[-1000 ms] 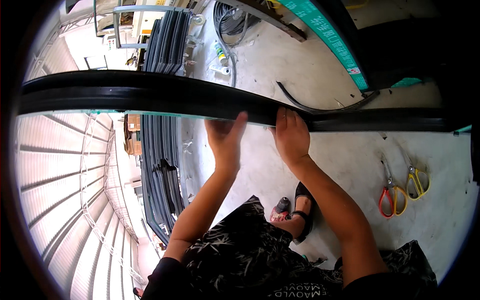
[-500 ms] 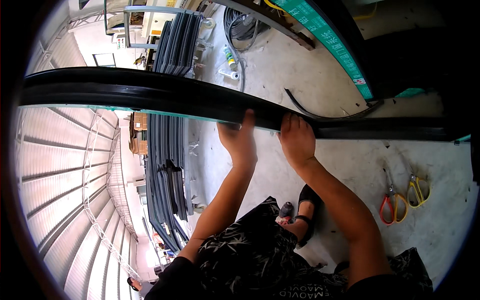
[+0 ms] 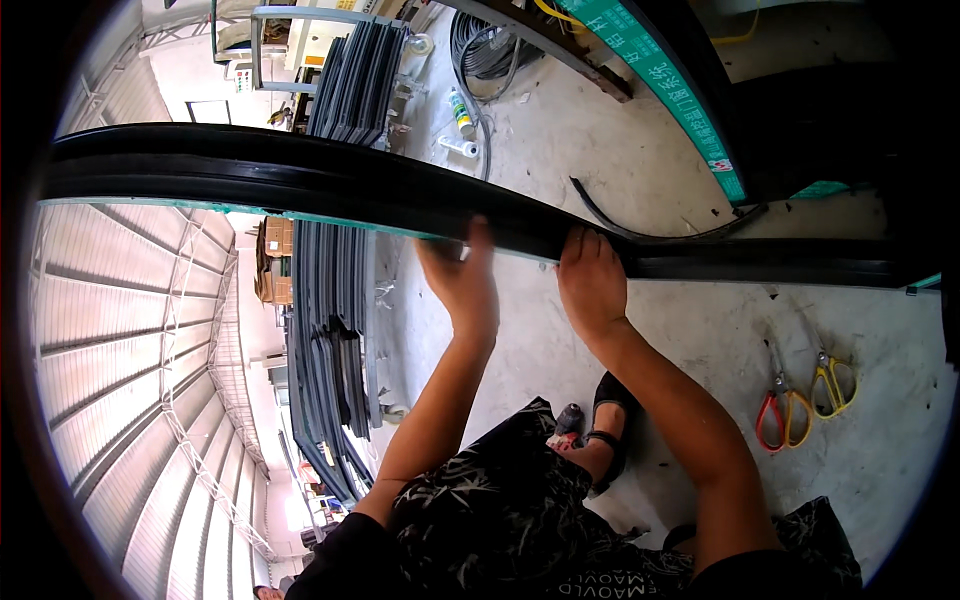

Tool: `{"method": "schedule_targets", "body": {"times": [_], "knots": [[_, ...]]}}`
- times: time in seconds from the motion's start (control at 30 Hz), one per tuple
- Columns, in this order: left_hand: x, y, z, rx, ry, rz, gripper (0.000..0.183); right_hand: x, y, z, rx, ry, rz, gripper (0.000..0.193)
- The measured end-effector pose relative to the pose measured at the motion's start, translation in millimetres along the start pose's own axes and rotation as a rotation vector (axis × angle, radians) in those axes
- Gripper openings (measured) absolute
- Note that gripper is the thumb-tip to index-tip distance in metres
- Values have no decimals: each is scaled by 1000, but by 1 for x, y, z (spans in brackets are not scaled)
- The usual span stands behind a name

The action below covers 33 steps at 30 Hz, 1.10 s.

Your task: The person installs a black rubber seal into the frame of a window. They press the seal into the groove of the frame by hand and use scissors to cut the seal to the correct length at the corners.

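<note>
A long black window-frame profile (image 3: 310,175) with a green film edge runs across the view from left to right. My left hand (image 3: 463,290) straddles its lower edge, thumb on the dark face and fingers passing behind, slightly blurred. Close to its right, my right hand (image 3: 593,285) has its fingers curled over the same profile. Whether a thin strip lies under the fingertips is hard to tell in the dark. Just beyond the profile, a curved black rubber strip (image 3: 605,217) lies on the floor.
Scissors with red and orange handles (image 3: 783,415) and yellow-handled scissors (image 3: 832,385) lie on the floor at right. Another profile with green film (image 3: 665,90) stands beyond. Stacked dark profiles (image 3: 330,290), coiled black strip (image 3: 487,45) and a tube (image 3: 461,113) are farther off.
My left hand has slid a little to the left along the profile, away from my right hand. The right hand stays at nearly the same spot.
</note>
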State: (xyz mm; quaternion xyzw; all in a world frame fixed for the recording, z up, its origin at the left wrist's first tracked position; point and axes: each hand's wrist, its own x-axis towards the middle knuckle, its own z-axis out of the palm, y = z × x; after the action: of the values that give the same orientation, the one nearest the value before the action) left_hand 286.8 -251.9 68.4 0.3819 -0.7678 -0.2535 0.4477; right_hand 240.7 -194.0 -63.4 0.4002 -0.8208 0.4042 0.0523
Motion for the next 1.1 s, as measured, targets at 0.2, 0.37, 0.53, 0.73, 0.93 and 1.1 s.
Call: {"method": "schedule_targets", "body": {"times": [0.2,0.37,0.53,0.73,0.93,1.1], "knots": [[-22,-9,16,-89,-156,-310,36,4,-3,-9,-54,-81,24,34],[-21,-10,18,-37,-133,-281,38,9,-7,-15,-128,-172,21,31],[-23,-18,25,67,-48,-218,39,14,-10,-21,-114,-282,53,25],[-35,-25,29,-87,-122,-320,38,11,-10,-18,-110,-188,63,25],[-36,-34,35,-31,-63,-242,40,9,-8,-24,-41,-255,60,28],[-40,-39,37,-67,-77,-286,40,0,-2,-35,-151,-225,-100,44]]}}
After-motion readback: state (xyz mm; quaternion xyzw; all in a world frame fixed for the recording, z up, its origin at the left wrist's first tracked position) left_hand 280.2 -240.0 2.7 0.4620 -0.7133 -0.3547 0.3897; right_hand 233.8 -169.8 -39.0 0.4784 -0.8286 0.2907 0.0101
